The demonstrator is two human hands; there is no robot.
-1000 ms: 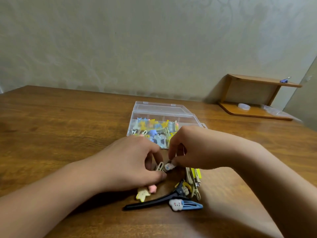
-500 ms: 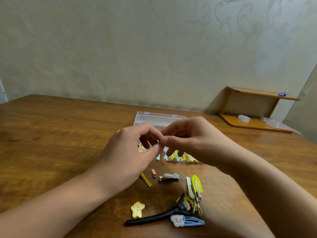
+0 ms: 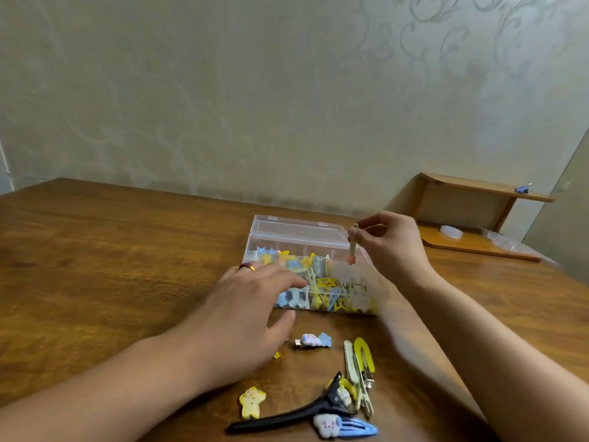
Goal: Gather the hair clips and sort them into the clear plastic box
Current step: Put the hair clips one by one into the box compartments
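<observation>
The clear plastic box (image 3: 299, 232) stands open on the wooden table, with several yellow and blue hair clips inside. My right hand (image 3: 390, 247) pinches a thin pale clip with a small pink tip (image 3: 352, 247) above the box's right side. My left hand (image 3: 247, 309) hovers flat, fingers apart, at the box's front left corner, holding nothing. Loose clips lie in front: a white and blue one (image 3: 314, 340), a yellow star (image 3: 251, 401), a long black clip (image 3: 296, 414), a blue snap clip with a white charm (image 3: 345, 427) and yellow and green ones (image 3: 361, 365).
A low wooden shelf (image 3: 478, 218) sits at the back right against the wall, holding a small white ring and a blue clip on top. A clear plastic bag lies beside it. The wall rises close behind the table.
My hands have separated: the right hand carried the thin clip up and right over the box, while the left hand dropped, opened and moved toward the table.
</observation>
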